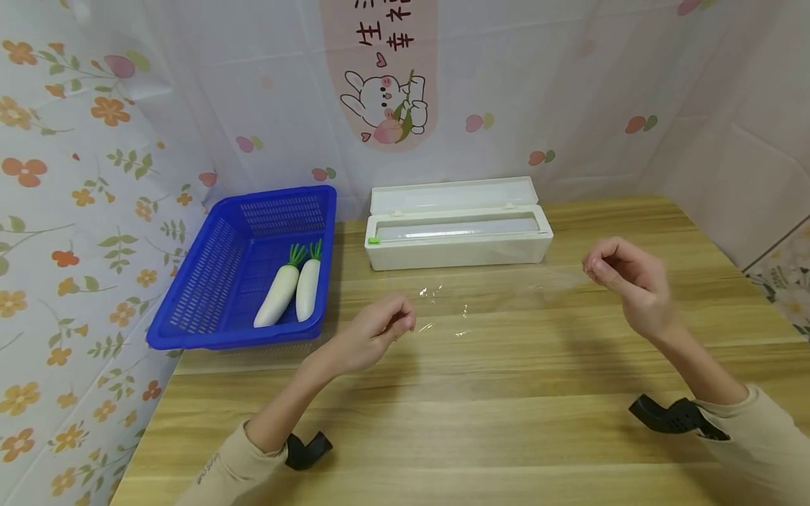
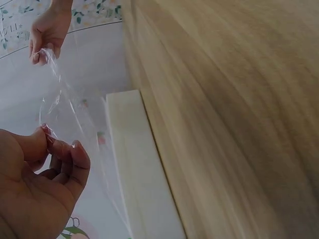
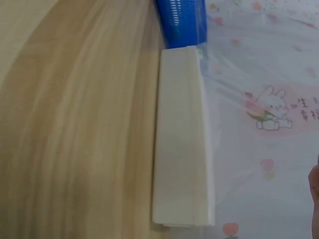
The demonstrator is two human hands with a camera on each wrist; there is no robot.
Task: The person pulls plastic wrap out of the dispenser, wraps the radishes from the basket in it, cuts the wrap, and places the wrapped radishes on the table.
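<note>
Wrap [image 1: 465, 310] stretches on the near side of the white box [image 1: 460, 256], our left hand [image 1: 372, 333] and right hand [image 1: 635, 284] each pinching it between thumb and fingers. We seem to be at the pulling-out step; the next move likely calls for even tension. Its long axis, along the held edge, runs left to right, right end farther.
</note>
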